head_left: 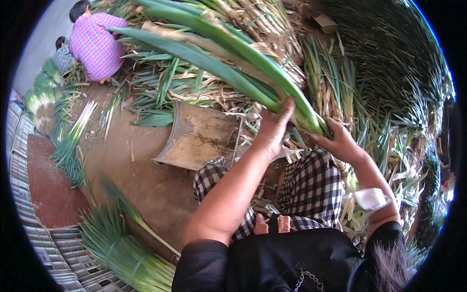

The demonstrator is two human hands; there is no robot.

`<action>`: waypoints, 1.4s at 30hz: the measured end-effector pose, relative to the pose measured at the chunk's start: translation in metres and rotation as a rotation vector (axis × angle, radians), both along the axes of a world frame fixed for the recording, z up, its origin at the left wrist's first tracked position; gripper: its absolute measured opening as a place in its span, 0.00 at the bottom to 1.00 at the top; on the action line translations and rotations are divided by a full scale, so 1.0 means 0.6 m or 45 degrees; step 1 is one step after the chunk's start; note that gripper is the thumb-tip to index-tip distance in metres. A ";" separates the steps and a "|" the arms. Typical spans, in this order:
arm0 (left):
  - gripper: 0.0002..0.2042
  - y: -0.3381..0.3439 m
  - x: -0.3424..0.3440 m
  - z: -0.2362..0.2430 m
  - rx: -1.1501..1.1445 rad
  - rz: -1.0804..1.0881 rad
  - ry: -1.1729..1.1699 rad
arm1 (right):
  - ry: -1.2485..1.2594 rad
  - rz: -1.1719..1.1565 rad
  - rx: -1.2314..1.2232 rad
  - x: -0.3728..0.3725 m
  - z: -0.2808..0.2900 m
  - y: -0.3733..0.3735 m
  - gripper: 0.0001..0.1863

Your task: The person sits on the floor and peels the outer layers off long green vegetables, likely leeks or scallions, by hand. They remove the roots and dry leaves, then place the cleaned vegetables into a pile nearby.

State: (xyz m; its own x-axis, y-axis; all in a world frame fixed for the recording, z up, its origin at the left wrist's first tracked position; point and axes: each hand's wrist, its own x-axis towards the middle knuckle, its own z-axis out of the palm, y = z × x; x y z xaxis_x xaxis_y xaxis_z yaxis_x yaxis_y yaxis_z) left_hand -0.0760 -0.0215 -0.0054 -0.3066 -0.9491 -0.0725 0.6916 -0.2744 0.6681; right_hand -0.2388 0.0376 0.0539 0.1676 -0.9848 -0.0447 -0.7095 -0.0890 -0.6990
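A large leek (214,63) with long broad green leaves lies slanted across the space before me, its leaves reaching to the upper left. My left hand (276,125) is closed round it where the leaves come together. At its right end my right hand (342,142) is closed on the lower part, with the thumb up along it. The end of the stalk is hidden behind my hands. Beyond the leaves lies a pile of untrimmed leeks (265,24) with earthy stalks and dry husks.
A worn tan curved board (199,136) lies on the floor ahead. Tied green bundles (126,250) lie at lower left beside plastic crates (63,248). Two people, one in a plaid shirt (97,46), crouch at upper left. A tall leek heap (389,53) fills the right; stripped leaves (374,175) lie below it.
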 end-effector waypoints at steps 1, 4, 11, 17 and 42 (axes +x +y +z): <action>0.37 0.004 0.010 0.009 0.023 0.039 -0.238 | -0.116 -0.034 -0.015 0.041 0.007 -0.014 0.23; 0.42 0.006 0.018 0.023 -0.187 0.014 -0.408 | -0.111 -0.317 -0.037 0.041 -0.032 -0.051 0.16; 0.22 0.021 -0.026 -0.003 0.042 0.077 -0.356 | -0.250 -0.318 -0.212 0.025 -0.081 -0.087 0.16; 0.34 0.012 -0.027 -0.003 0.089 -0.073 -0.206 | -0.577 -0.120 -0.045 0.048 -0.027 -0.074 0.22; 0.22 -0.083 0.146 0.014 -0.024 0.734 0.371 | 0.004 -1.007 0.183 -0.336 -0.205 0.068 0.25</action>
